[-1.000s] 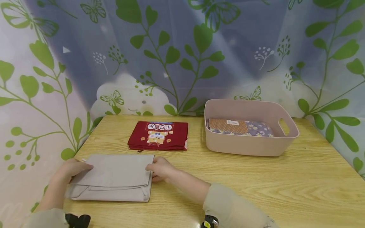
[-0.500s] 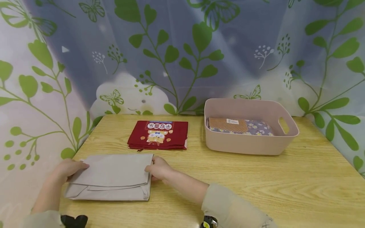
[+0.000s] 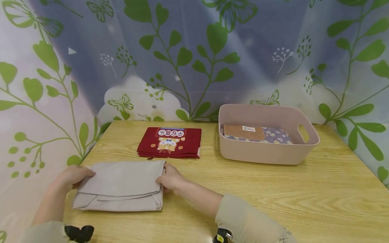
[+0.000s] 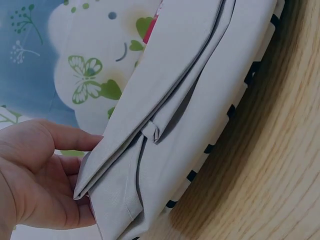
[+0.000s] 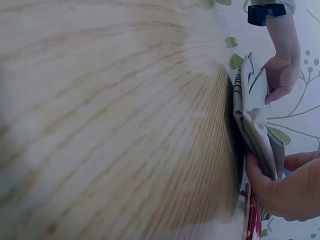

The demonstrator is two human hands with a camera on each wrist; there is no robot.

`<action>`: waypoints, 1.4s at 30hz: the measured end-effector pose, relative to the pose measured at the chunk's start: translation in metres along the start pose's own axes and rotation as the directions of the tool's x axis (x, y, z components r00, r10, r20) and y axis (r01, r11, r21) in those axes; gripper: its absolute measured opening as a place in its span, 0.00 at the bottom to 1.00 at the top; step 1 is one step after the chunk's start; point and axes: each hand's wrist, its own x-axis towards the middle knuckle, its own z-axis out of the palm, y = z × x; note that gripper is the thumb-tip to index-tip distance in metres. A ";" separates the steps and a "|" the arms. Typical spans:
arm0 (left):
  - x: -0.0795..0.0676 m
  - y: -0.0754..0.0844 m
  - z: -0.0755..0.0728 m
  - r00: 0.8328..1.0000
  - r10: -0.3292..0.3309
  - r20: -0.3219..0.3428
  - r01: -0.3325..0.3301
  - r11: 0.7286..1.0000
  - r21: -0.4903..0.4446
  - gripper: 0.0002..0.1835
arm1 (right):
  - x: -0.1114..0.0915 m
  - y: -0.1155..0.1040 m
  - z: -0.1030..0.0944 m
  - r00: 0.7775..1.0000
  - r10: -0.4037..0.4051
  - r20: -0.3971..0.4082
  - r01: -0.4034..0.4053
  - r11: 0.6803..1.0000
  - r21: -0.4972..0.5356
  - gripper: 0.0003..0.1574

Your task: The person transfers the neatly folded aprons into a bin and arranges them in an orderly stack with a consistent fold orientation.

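Observation:
A folded grey cloth with a flap over its front lies between my two hands at the table's near left. My left hand grips its left edge, thumb on top. On the opposite edge, my right hand pinches the cloth between thumb and fingers. In the left wrist view the layered folds of the cloth show, with black marks along the lower edge. The right wrist view has both hands at its ends, with a dark shadow under the cloth.
Behind the grey cloth lies a folded red cloth with a cartoon animal print. A pink plastic basket stands at the back right, holding a folded flowered cloth with an orange dotted part. A leaf-print curtain hangs behind the wooden table.
The grey cloth shifts slightly and its near edge sits a little higher in the head view. Both hands keep their grip on it. The basket and red cloth stay in place.

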 end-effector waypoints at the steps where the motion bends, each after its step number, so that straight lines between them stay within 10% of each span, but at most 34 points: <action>1: 0.000 0.001 0.000 1.000 0.003 0.001 -0.003 1.000 -0.001 0.08 | 0.000 0.000 0.000 1.000 0.001 -0.005 -0.001 1.000 0.002 0.37; 22: -0.001 0.023 0.009 0.993 0.070 0.096 -0.062 0.995 -0.081 0.31 | 0.007 -0.001 -0.045 0.996 0.085 -0.020 -0.078 0.973 0.219 0.33; 29: 0.004 0.021 0.008 0.984 0.113 0.135 -0.087 0.980 -0.182 0.12 | 0.006 -0.002 -0.063 0.986 0.124 0.107 -0.156 0.911 0.382 0.14; 42: 0.004 0.037 0.015 0.971 0.125 0.206 -0.045 0.934 -0.355 0.08 | 0.001 0.001 -0.092 0.978 0.117 0.171 -0.179 0.894 0.411 0.10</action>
